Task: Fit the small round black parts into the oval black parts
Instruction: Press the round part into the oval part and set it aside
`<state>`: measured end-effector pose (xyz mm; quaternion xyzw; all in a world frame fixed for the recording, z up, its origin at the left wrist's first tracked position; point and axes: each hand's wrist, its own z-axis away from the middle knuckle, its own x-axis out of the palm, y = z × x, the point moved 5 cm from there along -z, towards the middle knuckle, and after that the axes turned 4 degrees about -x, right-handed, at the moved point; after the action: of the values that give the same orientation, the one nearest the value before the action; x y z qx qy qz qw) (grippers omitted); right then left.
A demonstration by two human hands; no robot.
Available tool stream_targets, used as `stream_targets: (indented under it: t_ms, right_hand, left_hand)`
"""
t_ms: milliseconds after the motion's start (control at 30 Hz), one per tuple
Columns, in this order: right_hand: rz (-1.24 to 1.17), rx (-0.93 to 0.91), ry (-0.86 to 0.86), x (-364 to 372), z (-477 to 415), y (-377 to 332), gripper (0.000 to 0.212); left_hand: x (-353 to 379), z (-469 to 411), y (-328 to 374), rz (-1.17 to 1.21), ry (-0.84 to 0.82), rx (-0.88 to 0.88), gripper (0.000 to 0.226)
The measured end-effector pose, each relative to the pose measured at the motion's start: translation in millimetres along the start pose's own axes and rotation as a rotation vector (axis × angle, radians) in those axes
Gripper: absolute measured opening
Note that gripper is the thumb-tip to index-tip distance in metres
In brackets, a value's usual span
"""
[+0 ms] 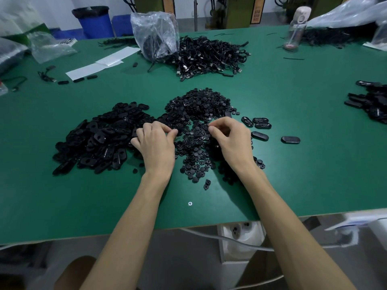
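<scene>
Left hand (pixel 156 144) and right hand (pixel 231 140) curl over round-part heap (pixel 199 105), grasp indiscernible; oval-part pile (pixel 100 139) beside the left hand, cable heap (pixel 209 55) and plastic bag (pixel 155 34) behind.

Green-topped desk (pixel 293 164) with a pale front edge, grey floor (pixel 184 258) beneath. Beyond the far edge stand a black-lined blue bin (pixel 95 24), a white wall (pixel 62 5) and olive cabinets (pixel 236 11).

Both bare forearms reach forward, converging. Left hand (pixel 155 143) palm down, fingers curled, thumb meeting forefinger. Right hand (pixel 232 141) likewise curled, thumb and forefinger tips pinched together. Hands near, apart.
</scene>
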<state>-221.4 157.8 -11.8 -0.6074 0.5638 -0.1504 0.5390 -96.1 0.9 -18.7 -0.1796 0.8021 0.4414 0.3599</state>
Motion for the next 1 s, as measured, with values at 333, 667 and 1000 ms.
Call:
stream_targets:
  t_ms: [333,667,1000]
  right_hand:
    - [0.014,-0.056,-0.005,-2,1,-7,0.013]
    - [-0.178,0.021,-0.016,-1,1,-1,0.012]
    - [-0.409,0.037,-0.054,-1,1,-2,0.012]
  left_hand:
    - [3,7,23,0.616,-0.151,0.203,0.012]
    - [13,10,24,0.643,-0.287,0.19,0.025]
    - [12,10,26,0.631,-0.282,0.243,0.025]
